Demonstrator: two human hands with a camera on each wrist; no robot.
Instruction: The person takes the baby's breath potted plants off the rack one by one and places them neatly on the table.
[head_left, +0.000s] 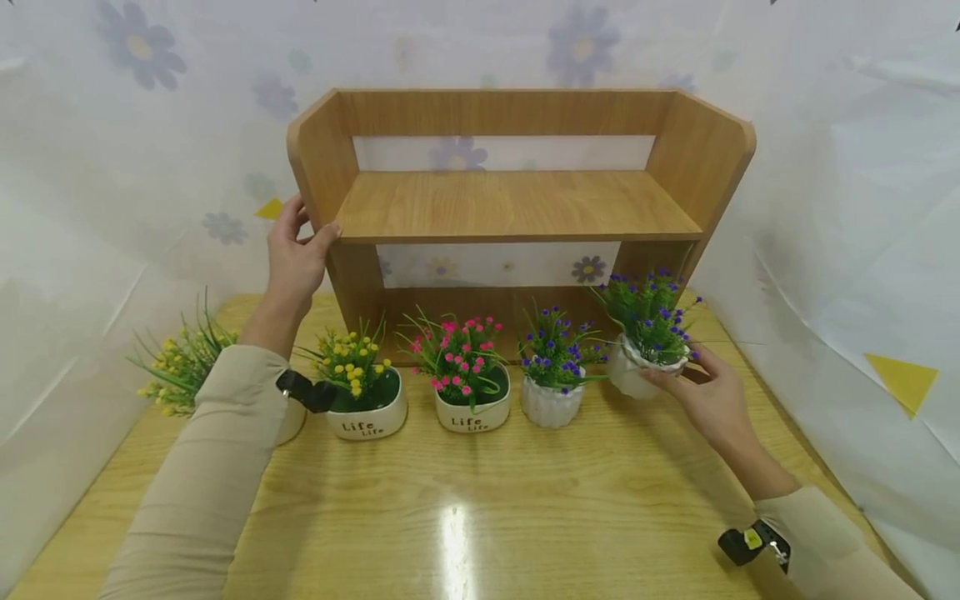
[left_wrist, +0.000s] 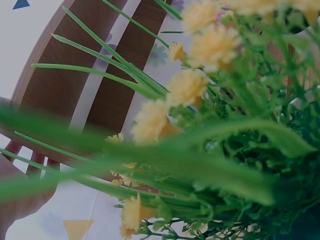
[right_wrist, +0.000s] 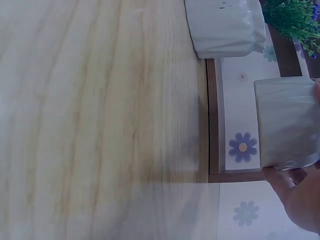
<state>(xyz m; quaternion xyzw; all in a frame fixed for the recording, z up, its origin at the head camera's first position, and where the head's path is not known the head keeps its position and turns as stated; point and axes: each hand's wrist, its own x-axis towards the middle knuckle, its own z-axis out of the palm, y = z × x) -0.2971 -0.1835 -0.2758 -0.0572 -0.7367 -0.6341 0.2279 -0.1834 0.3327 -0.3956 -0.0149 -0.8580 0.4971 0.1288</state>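
My left hand (head_left: 296,254) grips the left side panel of a two-tier wooden shelf (head_left: 517,204), thumb at the middle board's front edge and the other fingers round the outside. In the left wrist view that hand (left_wrist: 25,197) shows at the lower left behind leaves. My right hand (head_left: 708,396) holds a white potted plant with purple flowers (head_left: 633,371) by its pot, at the shelf's right front. In the right wrist view the pot (right_wrist: 287,122) is raised above the table. A similar purple-flowered pot (head_left: 551,404) stands to its left.
A pink-flowered pot (head_left: 472,414) and a yellow-flowered pot (head_left: 367,418) stand in a row before the shelf. Another yellow-flowered plant (head_left: 183,367) is partly hidden by the left sleeve. All stand on a wooden table (head_left: 525,508), with a flower-patterned cloth (head_left: 225,150) behind.
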